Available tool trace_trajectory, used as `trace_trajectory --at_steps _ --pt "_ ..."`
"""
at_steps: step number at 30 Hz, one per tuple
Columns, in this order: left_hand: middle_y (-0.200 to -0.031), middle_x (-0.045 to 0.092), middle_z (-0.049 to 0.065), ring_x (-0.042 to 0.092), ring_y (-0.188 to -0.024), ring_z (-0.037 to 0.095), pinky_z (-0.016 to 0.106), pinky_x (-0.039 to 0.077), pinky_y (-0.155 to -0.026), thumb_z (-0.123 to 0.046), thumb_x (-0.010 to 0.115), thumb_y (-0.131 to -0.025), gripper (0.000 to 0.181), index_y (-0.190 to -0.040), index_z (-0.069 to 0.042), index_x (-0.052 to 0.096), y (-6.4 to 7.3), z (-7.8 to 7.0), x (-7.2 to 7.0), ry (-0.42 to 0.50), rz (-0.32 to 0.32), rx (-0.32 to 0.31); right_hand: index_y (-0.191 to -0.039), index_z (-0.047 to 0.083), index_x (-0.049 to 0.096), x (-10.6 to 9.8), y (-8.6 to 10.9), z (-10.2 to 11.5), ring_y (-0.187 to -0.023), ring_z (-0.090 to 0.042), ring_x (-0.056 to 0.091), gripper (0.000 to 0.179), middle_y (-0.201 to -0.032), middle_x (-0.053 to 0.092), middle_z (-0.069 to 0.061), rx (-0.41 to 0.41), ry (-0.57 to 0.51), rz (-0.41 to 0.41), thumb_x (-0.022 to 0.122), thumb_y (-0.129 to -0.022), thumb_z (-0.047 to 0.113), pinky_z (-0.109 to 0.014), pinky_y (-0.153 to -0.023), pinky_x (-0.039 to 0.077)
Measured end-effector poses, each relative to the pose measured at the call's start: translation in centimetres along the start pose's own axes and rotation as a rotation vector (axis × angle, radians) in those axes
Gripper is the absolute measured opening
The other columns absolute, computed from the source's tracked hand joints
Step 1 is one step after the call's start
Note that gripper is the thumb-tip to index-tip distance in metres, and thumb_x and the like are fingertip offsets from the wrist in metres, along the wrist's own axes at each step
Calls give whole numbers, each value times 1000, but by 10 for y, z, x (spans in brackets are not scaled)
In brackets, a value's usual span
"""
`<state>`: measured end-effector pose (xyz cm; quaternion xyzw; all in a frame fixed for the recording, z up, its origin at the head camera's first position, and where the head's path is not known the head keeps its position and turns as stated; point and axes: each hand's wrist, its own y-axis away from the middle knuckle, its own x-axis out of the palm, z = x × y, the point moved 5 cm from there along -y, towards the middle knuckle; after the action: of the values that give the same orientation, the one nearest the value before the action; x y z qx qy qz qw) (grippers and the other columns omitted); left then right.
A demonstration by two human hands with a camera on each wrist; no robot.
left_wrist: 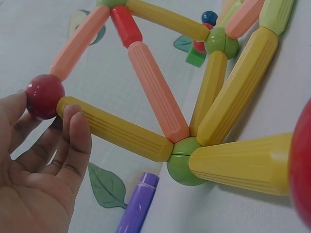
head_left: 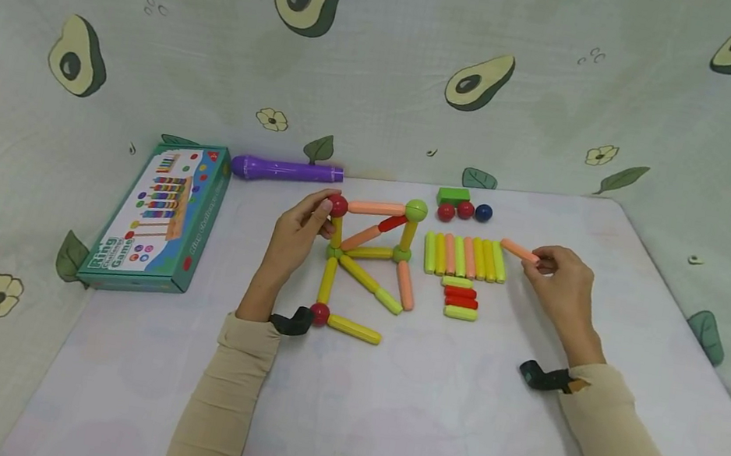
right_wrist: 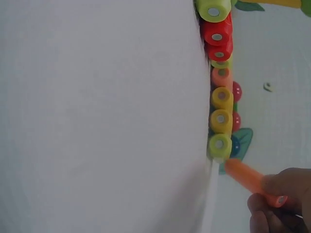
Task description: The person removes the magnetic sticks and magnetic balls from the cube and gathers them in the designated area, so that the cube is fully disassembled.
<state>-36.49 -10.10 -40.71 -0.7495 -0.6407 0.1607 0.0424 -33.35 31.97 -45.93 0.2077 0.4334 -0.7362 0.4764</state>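
My left hand (head_left: 298, 232) grips a red ball (left_wrist: 45, 96) at the upper left corner of a frame built from magnetic rods and balls. From that ball a peach rod (head_left: 377, 208) runs right to a green ball (head_left: 416, 210), and a yellow rod (left_wrist: 121, 130) leads down to another green ball (left_wrist: 186, 161). A red and a peach rod (left_wrist: 158, 91) make a diagonal. In my right hand (head_left: 564, 288), a peach rod (right_wrist: 248, 177) is pinched by one end, its other end by the row of loose rods (head_left: 465, 257).
Short red and light green rods (head_left: 461, 303) lie below the row. Behind it are a green block (head_left: 453, 196), red balls (head_left: 465, 210) and a blue ball (head_left: 483, 213). A purple microphone-shaped object (head_left: 287, 171) and a game box (head_left: 157, 216) stand at the back left.
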Motion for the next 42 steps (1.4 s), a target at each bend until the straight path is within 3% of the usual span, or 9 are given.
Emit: trace_trajectory --at_steps 3,9,18,22,26,33,42 --pt "-110 63 26 60 -90 40 38 56 -83 -21 48 -108 37 -139 -3 57 1 0 0 -9 4 -3 -105 -6 66 4 0 -4 -83 -33 63 23 -96 65 -22 72 17 78 75 -88 5 -16 -67 43" --pt "-110 64 26 60 -90 41 43 56 -84 -21 48 -108 38 -140 -3 57 1 -2 0 -15 0 2 -115 -6 62 15 3 -8 -91 -36 62 29 -105 64 -24 143 14 240 71 -91 9 -46 -77 53" --pt "-112 65 24 61 -91 41 43 55 -85 -22 48 -108 38 -140 -4 57 1 -1 -2 -12 -5 -3 -127 -6 58 29 11 -6 -99 -36 59 40 -111 61 -23 167 25 393 64 -100 22 -52 -87 51" --pt "-112 65 24 60 -91 42 41 56 -84 -21 48 -108 38 -140 -4 57 1 1 -2 -5 -11 -7 -125 -7 60 28 10 2 -99 -36 57 39 -113 59 -22 143 47 384 60 -102 25 -52 -85 51" --pt "-113 64 26 60 -91 43 36 56 -83 -22 49 -107 38 -140 -3 57 1 1 -1 1 -2 -9 -121 -6 63 22 7 24 -96 -36 56 34 -111 60 -21 51 36 317 58 -102 21 -51 -82 50" --pt "-112 64 27 60 -91 42 39 56 -84 -21 48 -108 38 -140 -3 57 1 1 -1 5 -6 -3 -119 1 66 34 -5 83 -94 -28 59 28 -112 63 -13 -137 -111 356 63 -100 22 -46 -82 55" --pt "-110 64 26 60 -90 41 41 56 -84 -21 48 -108 37 -140 -5 57 0 2 0 -1 -4 -4 -132 8 59 50 -29 140 -102 -24 62 40 -119 63 -9 -180 -289 406 67 -98 30 -44 -91 54"
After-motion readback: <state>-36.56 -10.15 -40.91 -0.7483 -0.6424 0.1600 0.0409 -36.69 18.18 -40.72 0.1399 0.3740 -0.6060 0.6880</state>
